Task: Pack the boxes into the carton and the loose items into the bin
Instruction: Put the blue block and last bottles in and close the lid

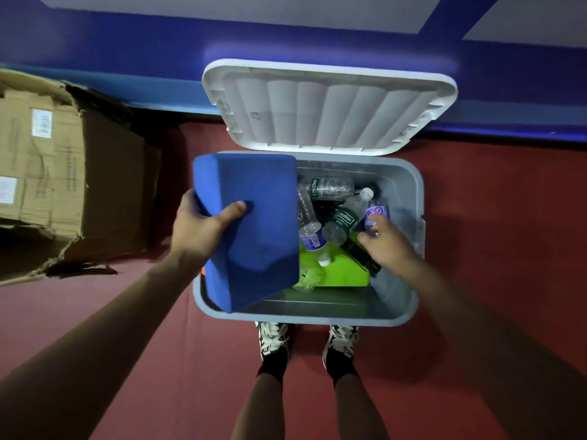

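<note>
A grey plastic bin (409,192) stands open on the floor in front of my feet. My left hand (200,225) grips a blue foam block (257,230) by its left edge and holds it tilted over the bin's left half. Inside the bin lie several clear plastic bottles (344,219), a lime-green block (344,271) and a black object (362,255). My right hand (386,246) reaches into the right side of the bin, fingers curled near a small bottle with a purple label (374,214); whether it grips it is unclear.
The bin's white lid (327,109) leans upright against the blue wall behind it. A torn brown carton (73,176) lies on the red floor to the left. My two shoes (273,339) stand just in front of the bin.
</note>
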Tool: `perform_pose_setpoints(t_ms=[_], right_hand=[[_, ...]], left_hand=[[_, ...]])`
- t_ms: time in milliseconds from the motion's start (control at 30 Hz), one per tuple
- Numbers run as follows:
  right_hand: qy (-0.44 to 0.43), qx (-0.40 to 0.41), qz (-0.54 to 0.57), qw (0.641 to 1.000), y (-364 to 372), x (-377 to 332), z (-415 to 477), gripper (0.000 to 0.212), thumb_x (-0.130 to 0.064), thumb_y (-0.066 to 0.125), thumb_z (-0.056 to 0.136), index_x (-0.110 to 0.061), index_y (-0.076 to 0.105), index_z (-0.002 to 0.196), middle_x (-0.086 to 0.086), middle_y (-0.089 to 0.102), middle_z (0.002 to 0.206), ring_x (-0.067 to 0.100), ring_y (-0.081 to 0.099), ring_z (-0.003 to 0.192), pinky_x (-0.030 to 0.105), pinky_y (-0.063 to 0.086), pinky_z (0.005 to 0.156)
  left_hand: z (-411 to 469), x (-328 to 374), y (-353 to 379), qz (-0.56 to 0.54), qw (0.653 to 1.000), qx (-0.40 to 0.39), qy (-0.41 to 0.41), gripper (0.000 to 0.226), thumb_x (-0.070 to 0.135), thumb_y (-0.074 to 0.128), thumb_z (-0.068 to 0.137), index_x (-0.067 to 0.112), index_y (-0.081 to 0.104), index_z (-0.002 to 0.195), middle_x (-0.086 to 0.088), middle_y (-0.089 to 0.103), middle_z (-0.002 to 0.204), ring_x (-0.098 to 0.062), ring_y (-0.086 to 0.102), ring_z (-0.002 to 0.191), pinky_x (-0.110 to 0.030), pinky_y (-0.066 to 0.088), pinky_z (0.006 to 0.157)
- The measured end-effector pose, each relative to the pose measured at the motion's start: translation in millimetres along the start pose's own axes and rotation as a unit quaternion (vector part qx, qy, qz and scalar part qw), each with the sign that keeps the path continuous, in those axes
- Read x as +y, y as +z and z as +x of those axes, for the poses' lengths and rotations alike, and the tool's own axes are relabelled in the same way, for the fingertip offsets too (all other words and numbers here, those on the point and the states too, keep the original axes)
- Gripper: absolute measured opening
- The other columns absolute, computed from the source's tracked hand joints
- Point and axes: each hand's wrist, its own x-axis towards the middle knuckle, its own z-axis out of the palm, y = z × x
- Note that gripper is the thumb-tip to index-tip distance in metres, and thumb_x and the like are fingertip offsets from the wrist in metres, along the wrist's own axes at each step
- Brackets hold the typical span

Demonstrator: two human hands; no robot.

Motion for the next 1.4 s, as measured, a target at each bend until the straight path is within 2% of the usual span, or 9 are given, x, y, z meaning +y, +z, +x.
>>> perform_pose_setpoints(t_ms=[133,333,400,533,733,867,1000,1100,1400], right_hand=[[0.056,-0.053,0.093,0.993,10,31,-16,0.025,-0.018,0.056,0.092,-0.008,0.058,0.115,0.013,0.058,0.096,0.029,0.057,0.096,0.035,0.043,0.084],[0.101,-0.074,0.297,0.947,-4,48,-18,0.017,-0.034,0.049,0.097,-0.028,0.047,0.113,-0.006,0.058,0.107,0.012,0.059,0.099,0.022,0.040,0.069],[0.092,-0.022,0.325,0.941,-7,56,-10,0.035,-0.027,0.058,0.093,-0.026,0.042,0.124,-0.014,0.053,0.103,0.006,0.056,0.088,0.022,0.046,0.070],[0.142,-0.011,0.349,0.926,-2,80,11,0.094,-0.026,0.074,0.080,-0.030,0.011,0.150,-0.009,0.037,0.132,0.019,0.045,0.120,0.052,0.043,0.100],[0.003,0.022,0.049,0.999,-3,117,23,0.061,0.003,0.067,0.079,-0.009,0.043,0.134,0.013,0.055,0.126,0.030,0.054,0.115,0.027,0.038,0.087],[0.044,0.009,0.088,0.995,12,125,24,0.074,-0.007,0.068,0.083,-0.008,0.028,0.145,0.016,0.047,0.138,0.032,0.050,0.124,0.026,0.037,0.091],[0.083,0.013,0.185,0.979,32,128,28,0.077,-0.016,0.074,0.080,-0.004,0.032,0.143,0.014,0.050,0.134,0.029,0.051,0.124,0.027,0.039,0.093],[0.068,0.026,0.193,0.978,32,131,28,0.067,-0.018,0.076,0.078,-0.004,0.042,0.133,0.010,0.056,0.121,0.026,0.054,0.115,0.029,0.042,0.089],[0.076,0.003,0.027,0.997,37,125,38,0.053,-0.025,0.063,0.088,0.003,0.047,0.130,0.023,0.053,0.131,0.036,0.051,0.121,0.036,0.040,0.095]], left_hand=[[3,3,48,-0.054,0.996,-0.066,-0.028,0.059,0.034,0.083,0.064,0.016,0.054,0.111,0.003,0.065,0.102,-0.013,0.065,0.087,-0.025,0.054,0.074],[2,-31,119,-0.210,0.950,-0.151,-0.177,0.045,0.023,0.065,0.086,0.012,0.051,0.127,-0.005,0.065,0.119,-0.017,0.064,0.093,-0.028,0.051,0.071],[-11,-49,138,-0.269,0.923,-0.164,-0.222,0.035,0.020,0.059,0.090,0.016,0.053,0.124,-0.001,0.065,0.113,-0.013,0.061,0.092,-0.031,0.052,0.078],[-41,-75,166,-0.350,0.872,-0.161,-0.302,0.015,0.013,0.047,0.096,0.020,0.055,0.107,0.002,0.061,0.100,-0.014,0.057,0.089,-0.035,0.051,0.086],[-59,-117,158,-0.004,0.848,-0.268,-0.457,0.023,0.029,0.047,0.095,0.013,0.048,0.111,-0.001,0.056,0.097,-0.020,0.057,0.078,-0.034,0.046,0.067],[-52,-130,147,0.194,0.930,-0.013,-0.312,0.055,0.015,0.056,0.084,0.005,0.036,0.135,-0.017,0.046,0.132,-0.036,0.052,0.113,-0.040,0.044,0.093],[-37,-116,149,0.174,0.973,-0.131,-0.075,0.067,0.029,0.058,0.075,0.018,0.038,0.138,-0.007,0.051,0.131,-0.027,0.051,0.119,-0.037,0.043,0.098],[-25,-109,158,0.235,0.962,-0.127,-0.060,0.065,0.045,0.060,0.083,0.013,0.040,0.135,-0.010,0.058,0.121,-0.032,0.056,0.113,-0.040,0.047,0.094],[-17,-123,167,0.328,0.928,-0.138,-0.109,0.046,0.030,0.050,0.095,0.003,0.041,0.131,-0.017,0.053,0.130,-0.033,0.052,0.116,-0.033,0.041,0.086]])
